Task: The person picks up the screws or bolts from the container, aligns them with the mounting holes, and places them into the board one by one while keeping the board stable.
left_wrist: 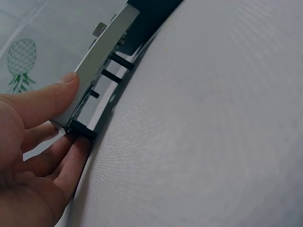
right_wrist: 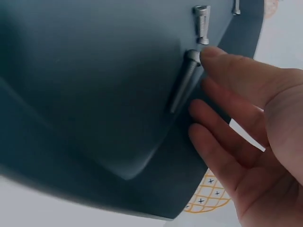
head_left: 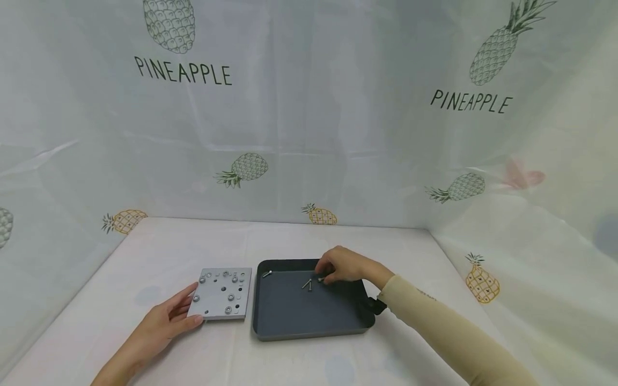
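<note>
Head | backdrop [head_left: 309,112] reads PINEAPPLE twice | left hand [head_left: 161,323] grips metal plate [head_left: 215,306]

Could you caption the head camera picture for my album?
Left hand gripping a metal plate; right hand at the screws in a dark tray.

Pale sheeting [head_left: 347,118], back + L/R sides, w/ pineapple prints [head_left: 248,166] + "PINEAPPLE" txt [head_left: 183,72]; whitish covered tbl [head_left: 188,241]; lt soft, warmer R.

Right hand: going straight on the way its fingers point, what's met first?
The right hand would probably meet the nearest screw, lying in the dark tray; exact gap unclear.
</note>
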Available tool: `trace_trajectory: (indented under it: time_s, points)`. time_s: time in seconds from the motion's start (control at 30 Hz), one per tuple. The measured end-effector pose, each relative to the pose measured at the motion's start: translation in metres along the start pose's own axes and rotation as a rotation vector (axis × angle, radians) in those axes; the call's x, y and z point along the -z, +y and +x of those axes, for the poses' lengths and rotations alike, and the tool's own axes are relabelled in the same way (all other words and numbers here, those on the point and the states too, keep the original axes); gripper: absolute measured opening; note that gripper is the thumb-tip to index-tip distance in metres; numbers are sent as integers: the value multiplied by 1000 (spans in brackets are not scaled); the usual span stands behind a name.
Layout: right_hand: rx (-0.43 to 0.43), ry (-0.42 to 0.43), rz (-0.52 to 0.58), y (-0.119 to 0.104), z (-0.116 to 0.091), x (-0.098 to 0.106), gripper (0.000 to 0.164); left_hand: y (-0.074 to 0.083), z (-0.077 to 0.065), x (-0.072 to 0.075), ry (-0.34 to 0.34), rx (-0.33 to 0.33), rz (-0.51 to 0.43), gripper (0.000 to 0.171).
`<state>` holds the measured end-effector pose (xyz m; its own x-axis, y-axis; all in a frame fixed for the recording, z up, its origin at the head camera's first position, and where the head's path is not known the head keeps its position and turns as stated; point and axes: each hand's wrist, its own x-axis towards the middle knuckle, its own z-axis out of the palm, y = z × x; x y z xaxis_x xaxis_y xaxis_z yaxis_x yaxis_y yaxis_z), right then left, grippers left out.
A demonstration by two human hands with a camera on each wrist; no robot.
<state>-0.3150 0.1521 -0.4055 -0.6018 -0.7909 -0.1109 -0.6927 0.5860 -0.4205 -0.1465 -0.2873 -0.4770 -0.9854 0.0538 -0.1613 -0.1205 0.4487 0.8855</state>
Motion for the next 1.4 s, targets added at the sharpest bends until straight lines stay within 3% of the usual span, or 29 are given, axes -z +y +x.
trace_trajectory:
  time_s: [0.3,0.47,0.97,1.4]
  points:
    - [-43,55,-169,7,1,-14,26,1,1,-1,2,-16,-8,97]
    - [-37,75,-208,8,3,-20,24,1,1,-2,5,-3,7,97]
    - [3,66,-227,10,6,-24,12,-3,-1,-3,0,-9,-8,96]
    - [50,98,-109,11,3,-11,10,1,0,-1,5,5,25,97]
